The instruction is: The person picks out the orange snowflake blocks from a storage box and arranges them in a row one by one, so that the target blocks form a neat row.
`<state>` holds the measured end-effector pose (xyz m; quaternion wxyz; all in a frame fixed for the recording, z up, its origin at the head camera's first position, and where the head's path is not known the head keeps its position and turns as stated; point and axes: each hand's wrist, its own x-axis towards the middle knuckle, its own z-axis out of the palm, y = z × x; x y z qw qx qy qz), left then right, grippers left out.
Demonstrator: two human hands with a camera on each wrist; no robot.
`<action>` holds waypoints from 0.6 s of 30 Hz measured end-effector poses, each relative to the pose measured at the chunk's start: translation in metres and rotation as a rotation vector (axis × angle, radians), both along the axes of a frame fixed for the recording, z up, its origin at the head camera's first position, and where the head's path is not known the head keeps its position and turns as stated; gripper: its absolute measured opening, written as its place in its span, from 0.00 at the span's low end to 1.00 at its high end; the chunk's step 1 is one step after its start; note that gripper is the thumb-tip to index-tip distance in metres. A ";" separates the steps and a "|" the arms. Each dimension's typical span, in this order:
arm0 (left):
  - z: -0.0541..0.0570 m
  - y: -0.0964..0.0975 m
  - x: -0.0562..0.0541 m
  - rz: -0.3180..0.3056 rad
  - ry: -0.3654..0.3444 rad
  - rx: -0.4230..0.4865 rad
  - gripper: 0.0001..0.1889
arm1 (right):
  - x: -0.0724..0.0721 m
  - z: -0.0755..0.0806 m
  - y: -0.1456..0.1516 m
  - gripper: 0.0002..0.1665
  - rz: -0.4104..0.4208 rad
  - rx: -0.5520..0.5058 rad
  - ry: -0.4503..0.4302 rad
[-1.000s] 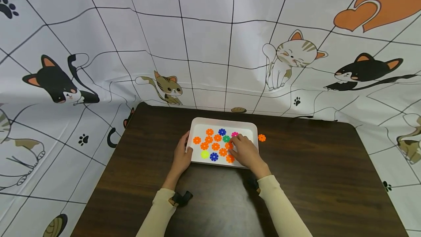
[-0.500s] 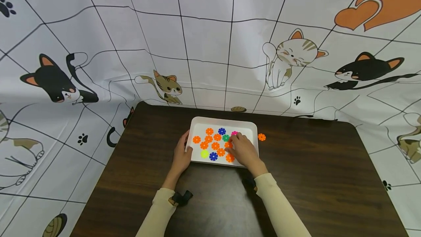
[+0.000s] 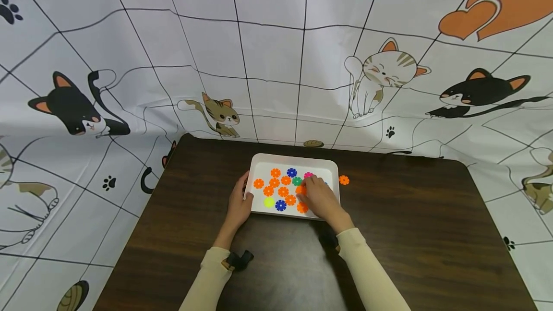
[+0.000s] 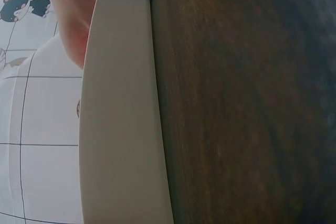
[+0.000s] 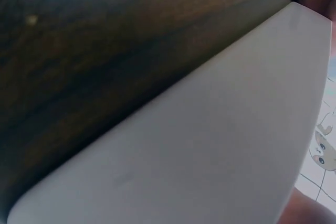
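Note:
In the head view a shallow white tray [image 3: 259,160] stands on the table, holding several small notched plastic discs, mostly orange [image 3: 275,173], with blue [image 3: 281,205], green [image 3: 296,181], yellow [image 3: 269,202] and pink [image 3: 308,175] ones. My left hand [image 3: 239,201] grips the tray's left edge, thumb at the rim. Over the right part of the tray is my right hand [image 3: 321,199], its fingers bent down among the discs. Thumb and forefinger lie around one partly covered orange disc [image 3: 301,190]; I cannot tell if they pinch it. Both wrist views mostly show the tray's outer wall [image 4: 121,103].
A single orange disc [image 3: 343,180] lies on the dark wooden table [image 3: 410,234], just outside the tray's right edge. Behind the table hangs a white cloth [image 3: 276,52] printed with cats and grid lines. A black strap [image 3: 239,260] sits at the left wrist.
The right hand's thumb has shifted slightly left, and an orange disc beside it has slid a little left. The left hand and the tray have stayed in place.

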<state>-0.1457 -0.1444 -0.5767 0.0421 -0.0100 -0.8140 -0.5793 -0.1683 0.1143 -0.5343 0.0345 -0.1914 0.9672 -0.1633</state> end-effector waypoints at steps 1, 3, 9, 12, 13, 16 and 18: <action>0.000 0.000 0.000 0.001 -0.004 -0.001 0.34 | 0.000 0.001 0.001 0.22 -0.003 0.002 0.003; 0.000 0.001 0.000 0.002 -0.009 -0.004 0.34 | 0.000 0.003 0.003 0.24 -0.003 0.001 0.018; 0.001 0.000 -0.001 0.004 -0.012 0.001 0.34 | 0.001 0.008 0.009 0.24 0.006 -0.003 0.055; 0.001 0.000 -0.001 0.002 -0.012 0.004 0.34 | 0.001 0.009 0.014 0.23 0.007 0.006 0.085; 0.001 0.000 -0.001 0.002 -0.012 0.005 0.34 | 0.001 0.009 0.016 0.23 0.003 0.007 0.093; 0.000 0.000 -0.001 0.004 -0.016 0.002 0.34 | 0.001 0.012 0.020 0.23 -0.008 0.005 0.109; 0.000 0.000 -0.001 0.008 -0.021 -0.002 0.34 | 0.002 0.014 0.023 0.24 -0.018 -0.001 0.109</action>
